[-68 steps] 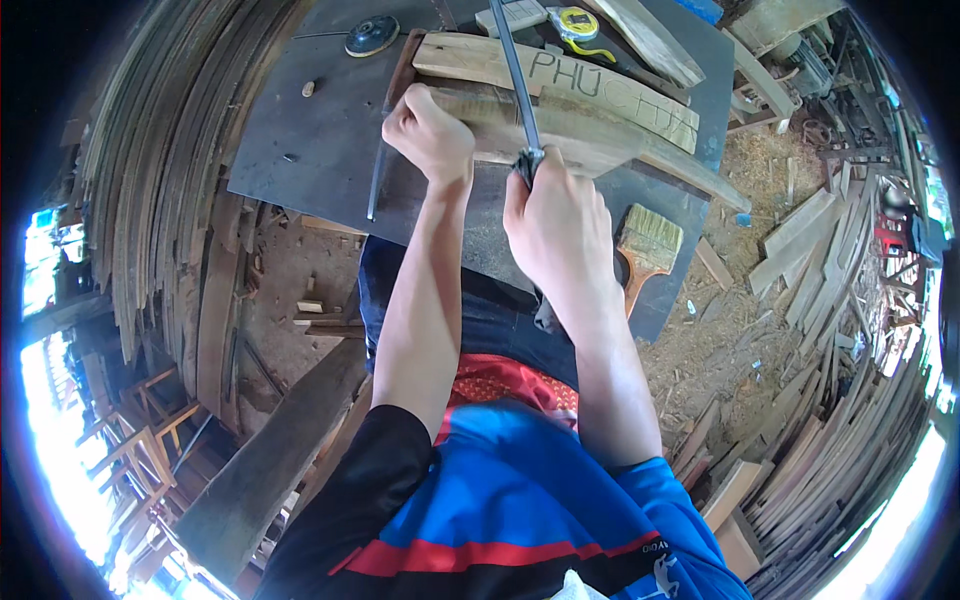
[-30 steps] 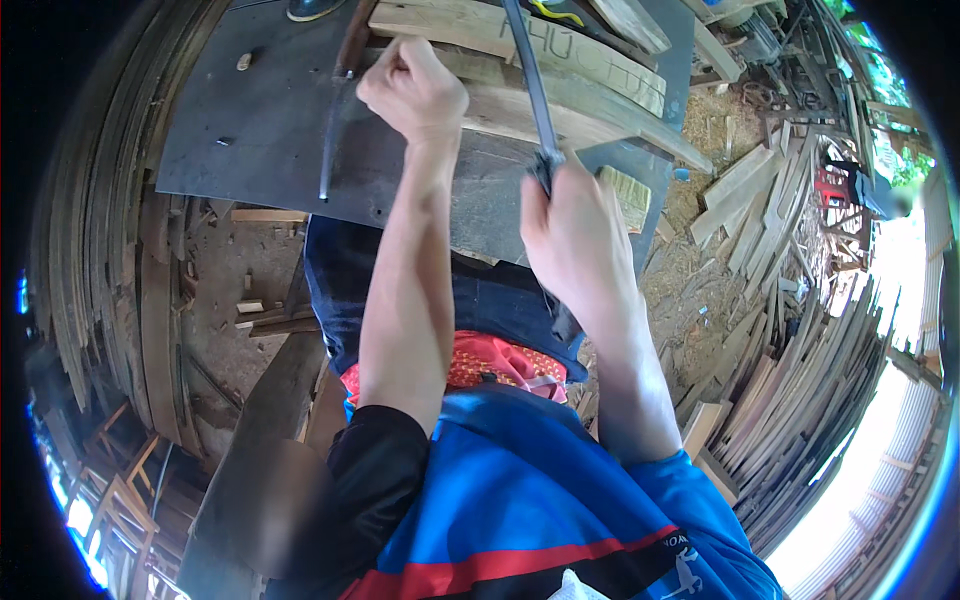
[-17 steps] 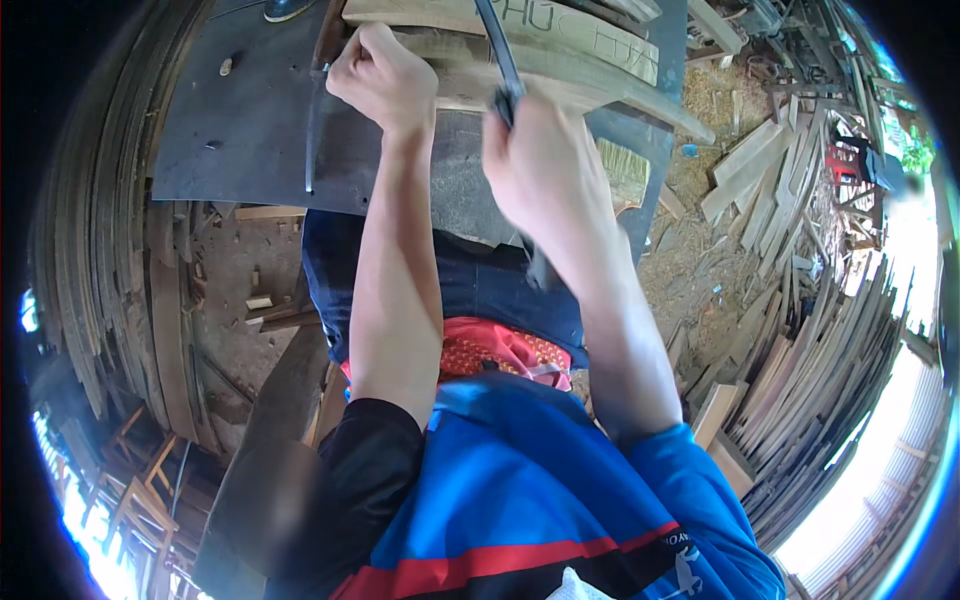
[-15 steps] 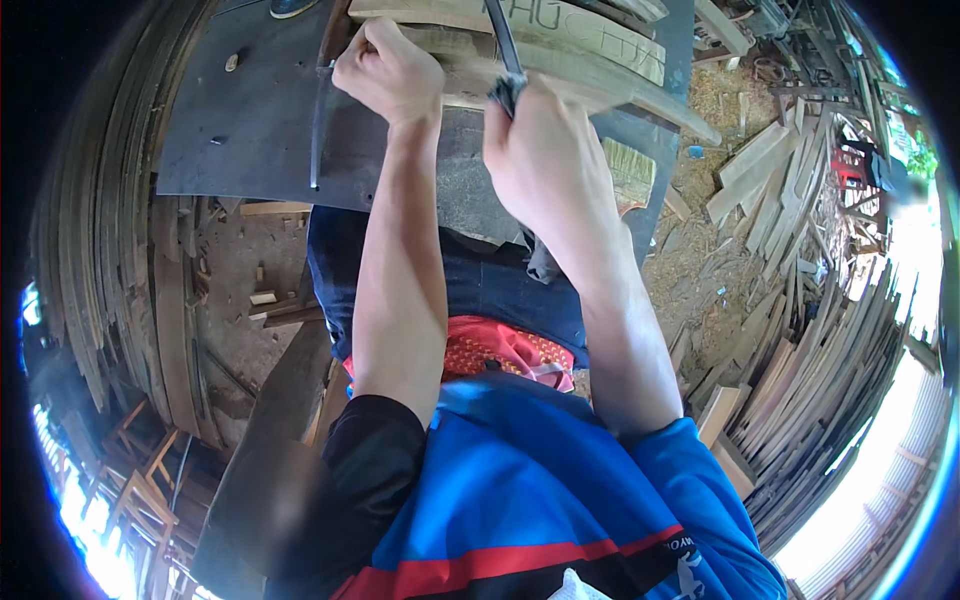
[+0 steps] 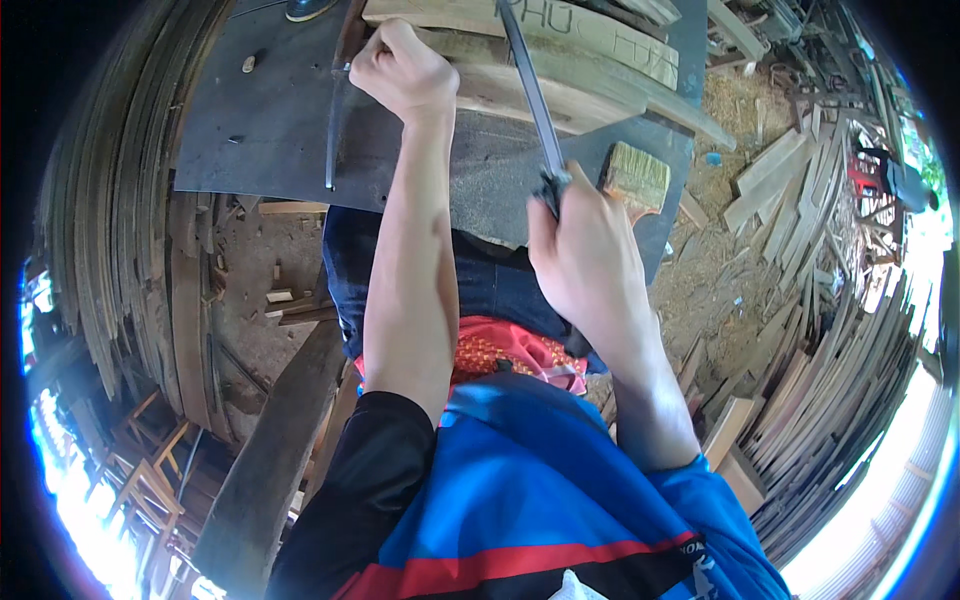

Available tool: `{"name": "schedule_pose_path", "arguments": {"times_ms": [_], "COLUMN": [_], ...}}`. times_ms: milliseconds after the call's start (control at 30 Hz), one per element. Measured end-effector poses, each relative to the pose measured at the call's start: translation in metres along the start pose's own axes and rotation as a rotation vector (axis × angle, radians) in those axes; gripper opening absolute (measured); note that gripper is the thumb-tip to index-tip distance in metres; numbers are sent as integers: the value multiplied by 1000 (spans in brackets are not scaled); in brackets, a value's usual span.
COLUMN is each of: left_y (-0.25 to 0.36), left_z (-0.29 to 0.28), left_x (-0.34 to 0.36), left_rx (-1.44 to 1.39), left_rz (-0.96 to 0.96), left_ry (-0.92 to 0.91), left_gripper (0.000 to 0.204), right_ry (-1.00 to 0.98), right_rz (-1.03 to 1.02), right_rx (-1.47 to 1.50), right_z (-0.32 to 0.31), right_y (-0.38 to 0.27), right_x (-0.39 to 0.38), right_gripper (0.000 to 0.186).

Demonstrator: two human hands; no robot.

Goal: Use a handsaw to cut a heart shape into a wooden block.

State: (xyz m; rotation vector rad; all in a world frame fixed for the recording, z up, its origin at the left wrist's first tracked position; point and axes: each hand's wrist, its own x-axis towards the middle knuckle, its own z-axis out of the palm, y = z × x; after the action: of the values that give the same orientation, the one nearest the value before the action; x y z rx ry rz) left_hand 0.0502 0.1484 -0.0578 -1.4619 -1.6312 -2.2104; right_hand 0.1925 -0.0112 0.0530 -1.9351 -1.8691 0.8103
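My right hand [image 5: 590,235] is closed around the black wrapped end of a long, narrow metal bar [image 5: 533,92]. The bar points away from me and crosses above several planks. My left hand [image 5: 405,72] makes a fist at the left end of those planks; whatever its fingers hold is hidden. Beside that fist lies a thin metal rod [image 5: 332,140] on the dark tabletop [image 5: 265,130]. The nearer plank [image 5: 550,95] has a bare, pale face, and the plank behind it [image 5: 610,42] bears dark written marks.
A broad brush-like piece [image 5: 638,178] with pale yellow bristles lies at the table's right edge. Stacked boards line the left [image 5: 110,220] and the right [image 5: 830,390]. Wood scraps [image 5: 770,180] and sawdust cover the floor at right. A shoe [image 5: 308,8] shows at the top.
My right hand has drawn back toward me and slightly right, bringing the metal bar with it, so more of its length shows. My left hand stays at the planks' left end.
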Motion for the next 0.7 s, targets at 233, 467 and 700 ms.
{"name": "schedule_pose_path", "arguments": {"times_ms": [233,467,700], "left_y": [15,3,10], "left_z": [8,2,7], "left_x": [-1,1,0], "left_rx": [-197,28,-51], "left_rz": [-230,-38,-215], "left_ry": [6,-35,88], "left_gripper": [30,31,34], "right_ry": [80,67,10], "right_rz": [-113,-59,-10], "right_rx": [18,81,170], "right_z": [7,3,8], "right_y": [-7,0,8], "right_x": [45,21,-4], "right_gripper": [27,28,31]}}
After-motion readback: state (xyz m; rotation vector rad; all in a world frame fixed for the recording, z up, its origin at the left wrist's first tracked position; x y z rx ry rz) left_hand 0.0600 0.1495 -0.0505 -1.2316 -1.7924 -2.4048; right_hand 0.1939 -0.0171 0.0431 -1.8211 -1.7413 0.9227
